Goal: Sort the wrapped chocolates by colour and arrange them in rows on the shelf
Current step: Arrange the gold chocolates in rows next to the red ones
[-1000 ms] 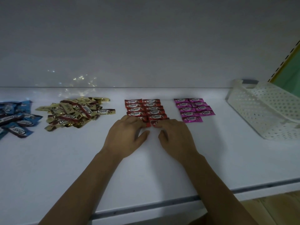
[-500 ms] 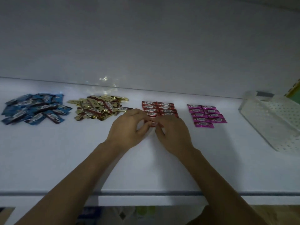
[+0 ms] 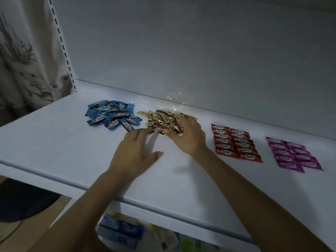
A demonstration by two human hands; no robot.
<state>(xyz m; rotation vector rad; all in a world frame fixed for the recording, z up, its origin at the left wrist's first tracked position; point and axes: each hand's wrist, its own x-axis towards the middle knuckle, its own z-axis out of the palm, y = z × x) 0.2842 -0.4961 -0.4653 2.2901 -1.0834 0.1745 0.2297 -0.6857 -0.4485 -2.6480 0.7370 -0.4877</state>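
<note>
Hands now off red rows (image 3: 234, 142), at gold pile (image 3: 163, 120): right hand (image 3: 189, 137) spread flat on it; left hand (image 3: 134, 155) loose beside. White shelf (image 3: 54, 142); blurry curtain (image 3: 27, 60), seemingly, left.

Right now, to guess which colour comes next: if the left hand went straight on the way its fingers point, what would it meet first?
Probably the gold pile, its near edge just beyond the fingertips of the left hand; the right hand rests on it. Depth is unclear.
</note>
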